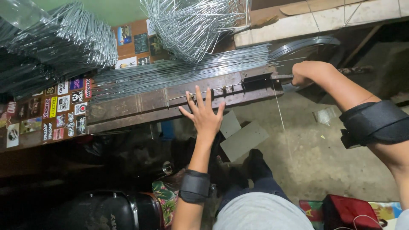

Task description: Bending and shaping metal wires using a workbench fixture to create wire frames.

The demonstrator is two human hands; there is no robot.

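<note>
A long brown workbench [140,104] is running across the middle, and stickers are covering its left part. On top of it a big bundle of straight silver wires [179,70] is lying flat, side by side, and reaching toward the right. Behind the bundle, a heap of bent wires [194,23] is sitting at the top, and another heap of bent wires [64,40] is piling up at the top left. A coil of wire [304,42] is curving around at the top right.

Below the bench, the grey floor [324,162] is showing, with two flat grey boards [243,139] lying on it. At the bottom right a red bag [347,211] is resting, and at the bottom left a dark round helmet [106,211] is sitting.

The person is wearing a black band on each arm. The right hand [307,72] is closing tight around a dark metal handle [279,77] at the right end of the bench. The left hand [205,114] is spreading its fingers wide apart and pressing flat against the front edge of the bench. It is gripping nothing. Just above its fingertips, one thin wire [191,94] is lying along a row of small pegs on the bench.
</note>
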